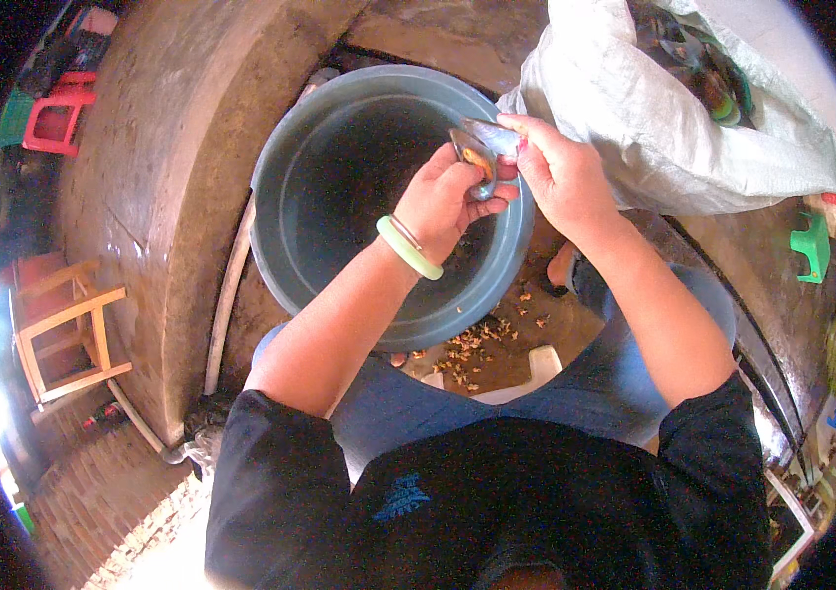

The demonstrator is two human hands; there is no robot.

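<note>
My left hand (441,195), with a pale green bangle at its wrist, grips a mussel (482,162) that is spread apart, orange flesh showing in the near half. The fingers of my right hand (567,175) pinch the other shell half (493,135), whose pale inner side shows. Whether the two halves still join is too small to tell. Both hands are above the right side of a large blue-grey tub (275,251); its inside is dark. Any small tool in my right hand is hidden by the fingers.
A white woven sack (575,103) at the upper right holds several dark mussels (698,74). Orange-brown scraps (477,349) litter the floor between my legs and the tub. Left of it stand a concrete wall (157,197), wooden frame (93,324) and red stool (56,116). A green stool (811,248) is at right.
</note>
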